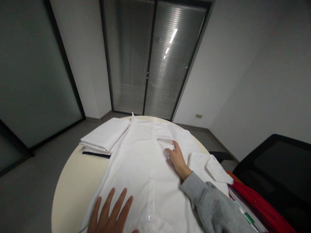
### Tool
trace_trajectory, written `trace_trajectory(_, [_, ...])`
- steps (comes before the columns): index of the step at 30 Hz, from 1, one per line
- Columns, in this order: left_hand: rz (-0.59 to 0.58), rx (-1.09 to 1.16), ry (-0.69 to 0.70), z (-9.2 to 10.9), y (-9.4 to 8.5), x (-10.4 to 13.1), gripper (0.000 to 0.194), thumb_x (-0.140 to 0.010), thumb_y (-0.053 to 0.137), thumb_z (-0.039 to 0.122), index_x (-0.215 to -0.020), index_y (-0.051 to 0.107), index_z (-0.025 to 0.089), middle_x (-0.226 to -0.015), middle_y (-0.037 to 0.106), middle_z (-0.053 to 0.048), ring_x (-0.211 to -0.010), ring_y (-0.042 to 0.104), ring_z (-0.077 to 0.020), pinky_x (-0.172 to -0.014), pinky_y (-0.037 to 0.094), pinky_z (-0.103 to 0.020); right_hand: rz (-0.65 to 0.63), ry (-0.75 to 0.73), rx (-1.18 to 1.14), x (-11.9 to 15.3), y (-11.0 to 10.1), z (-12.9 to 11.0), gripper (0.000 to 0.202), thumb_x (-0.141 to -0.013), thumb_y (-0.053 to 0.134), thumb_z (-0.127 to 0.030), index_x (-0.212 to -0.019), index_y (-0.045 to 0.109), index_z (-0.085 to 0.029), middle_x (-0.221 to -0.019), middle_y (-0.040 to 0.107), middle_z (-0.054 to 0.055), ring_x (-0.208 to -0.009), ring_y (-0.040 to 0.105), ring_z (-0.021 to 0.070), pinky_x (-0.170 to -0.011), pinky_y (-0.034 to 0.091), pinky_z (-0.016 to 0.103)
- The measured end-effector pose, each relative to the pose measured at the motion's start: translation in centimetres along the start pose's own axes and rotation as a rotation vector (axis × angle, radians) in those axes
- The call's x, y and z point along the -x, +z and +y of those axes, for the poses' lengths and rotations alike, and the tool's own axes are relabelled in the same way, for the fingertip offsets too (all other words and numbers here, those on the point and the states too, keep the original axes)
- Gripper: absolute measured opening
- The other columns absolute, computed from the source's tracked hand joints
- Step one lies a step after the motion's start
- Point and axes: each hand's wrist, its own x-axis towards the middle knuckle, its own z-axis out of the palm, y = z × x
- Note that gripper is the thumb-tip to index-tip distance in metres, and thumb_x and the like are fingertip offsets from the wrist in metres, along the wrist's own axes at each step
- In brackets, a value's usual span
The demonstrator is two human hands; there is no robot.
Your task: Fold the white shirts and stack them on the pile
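"Where's the white shirt (pixel 136 158) lying?"

"On the round table (pixel 77 181), beneath your left hand (pixel 110 216), whose fingers spread wide, and your right hand (pixel 179 160), which curves at a raised edge (pixel 165 139) of the cloth; I can't tell whether it grips."

"And the folded white stack (pixel 104 133)?"

"Beyond your left hand, just beside the shirt."

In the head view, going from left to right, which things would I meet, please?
Grey-green panel, left hand, right hand, folded white cloth, black mesh chair. The spread white garment overlaps several of these, so I leave it out.
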Motion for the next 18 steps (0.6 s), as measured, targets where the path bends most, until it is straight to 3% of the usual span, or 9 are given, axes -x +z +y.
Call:
trace_trajectory(4, [0.012,0.001,0.000,0.1,0.1,0.1,0.066,-0.088,0.060,0.075,-0.132,0.072,0.027,-0.138,0.070,-0.007,-0.159,0.019,-0.0373,-0.130,0.000,-0.060,-0.076,0.161,-0.329,0.5,-0.1,-1.6,0.068,-0.078,0.063,-0.034,-0.143,0.047,-0.022,-0.100,0.072,0.003,-0.076,0.070,0.0178,-0.070,0.059,0.029])
trace_trajectory(11, [-0.002,0.041,-0.058,0.2,-0.7,-0.6,0.056,-0.093,0.059,0.067,-0.132,0.070,0.029,-0.139,0.070,-0.004,-0.130,0.057,-0.0330,-0.130,0.006,-0.054,-0.155,0.372,-0.701,0.6,-0.5,-3.3,0.068,-0.069,0.075,-0.018,-0.132,0.051,-0.021,-0.077,0.068,-0.004,-0.056,0.062,0.0121,-0.056,0.057,0.022])
trace_trajectory(15, [0.021,0.087,-0.112,-0.7,-1.2,-1.0,0.050,-0.092,0.064,0.061,-0.128,0.069,0.028,-0.139,0.071,-0.002,-0.124,0.063,-0.0272,-0.117,0.034,-0.040,-0.184,0.378,-0.816,0.5,-1.0,-5.1,0.066,-0.065,0.078,-0.012,-0.127,0.056,-0.019,-0.073,0.068,-0.004,-0.057,0.063,0.0123,-0.060,0.060,0.024])
trace_trajectory(18, [-0.026,0.095,-0.216,-1.5,-1.3,-1.0,0.060,-0.088,0.070,0.059,-0.136,0.063,0.025,-0.141,0.069,-0.003,-0.123,0.065,-0.0271,-0.101,0.048,-0.037,-0.187,0.327,-0.887,0.0,-2.2,-7.3,0.064,-0.065,0.080,-0.012,-0.125,0.060,-0.020,-0.074,0.067,-0.006,-0.061,0.063,0.0119,-0.067,0.063,0.026])
